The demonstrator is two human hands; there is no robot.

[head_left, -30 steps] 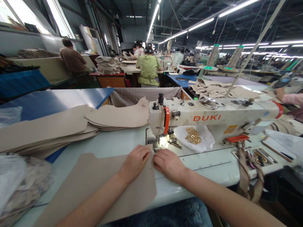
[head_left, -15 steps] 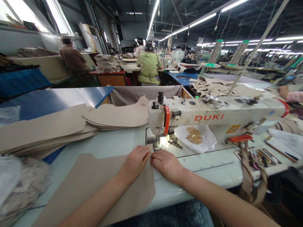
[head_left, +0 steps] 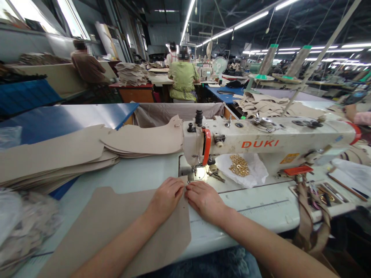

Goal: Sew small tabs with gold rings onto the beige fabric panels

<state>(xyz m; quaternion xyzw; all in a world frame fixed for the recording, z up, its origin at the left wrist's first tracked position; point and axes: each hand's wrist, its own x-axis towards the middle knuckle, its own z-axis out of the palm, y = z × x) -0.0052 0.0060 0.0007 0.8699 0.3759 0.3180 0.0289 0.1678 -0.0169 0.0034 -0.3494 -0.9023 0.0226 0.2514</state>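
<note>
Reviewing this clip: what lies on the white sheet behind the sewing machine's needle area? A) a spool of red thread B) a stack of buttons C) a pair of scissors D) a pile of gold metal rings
D: a heap of gold metal rings rests on the white sheet under the arm of the sewing machine.

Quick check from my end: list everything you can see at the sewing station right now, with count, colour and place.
beige panel: one, tan, flat on the table under both hands.
sewing machine: one, white with red lettering, behind the hands.
stack of cut panels: one pile, tan, left of the machine.
gold rings: a small heap, gold, on white plastic under the machine arm.
tool tray: one, far right of the table.
table: one, pale blue-grey.
seated people: three, in the background.
left hand: flat on the panel's edge.
right hand: beside it, fingertips at the same edge.
</note>
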